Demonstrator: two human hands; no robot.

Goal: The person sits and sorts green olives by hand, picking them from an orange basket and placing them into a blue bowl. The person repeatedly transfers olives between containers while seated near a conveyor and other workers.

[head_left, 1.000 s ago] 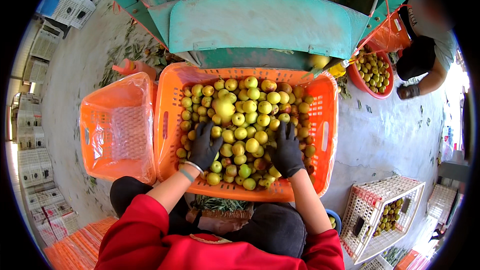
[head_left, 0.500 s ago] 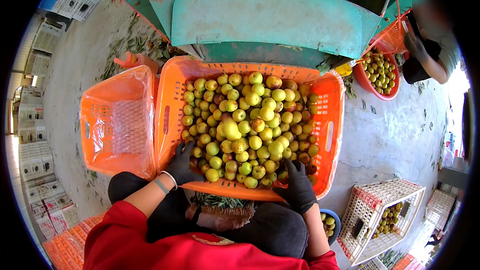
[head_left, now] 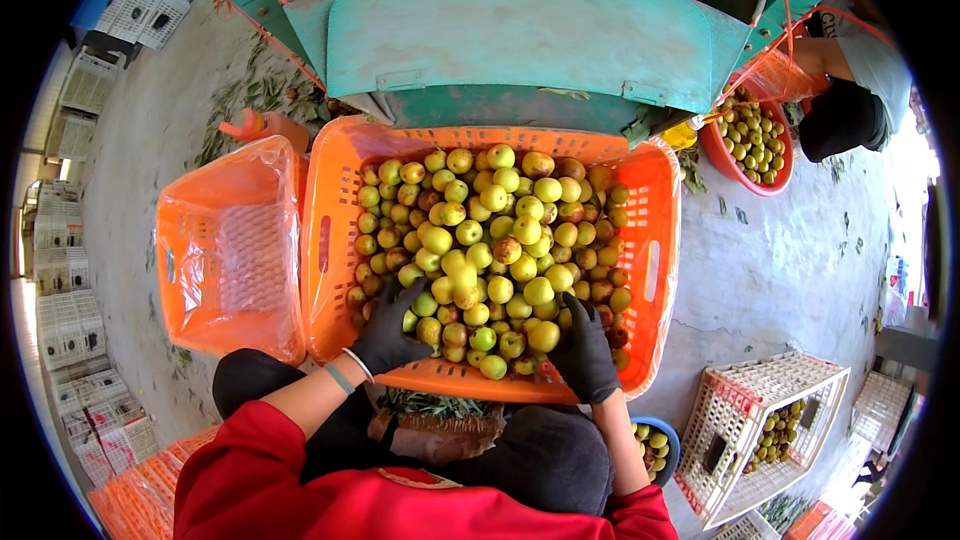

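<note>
A large orange plastic crate [head_left: 668,230] full of round yellow-green jujubes [head_left: 490,240], several with brown patches, stands in front of me. My left hand [head_left: 390,332], in a dark glove, lies on the fruit at the near left with its fingers apart. At the near right, my right hand [head_left: 586,352], gloved too, rests with outstretched fingers against the jujubes by the crate's near wall. Neither hand has a jujube visibly gripped; some fingertips are partly hidden among the fruit.
A teal metal chute [head_left: 520,35] overhangs the crate's far edge. To the left is an orange crate lined with clear plastic [head_left: 185,290]. A red tub [head_left: 745,175] of jujubes sits far right near another person [head_left: 870,70]. A white crate [head_left: 715,450] lies near right, beside a blue bowl [head_left: 672,455].
Both hands have moved forward onto the fruit, the left also rightward. Jujubes near the middle have shifted. The yellow fruit at the top of the chute is out of view.
</note>
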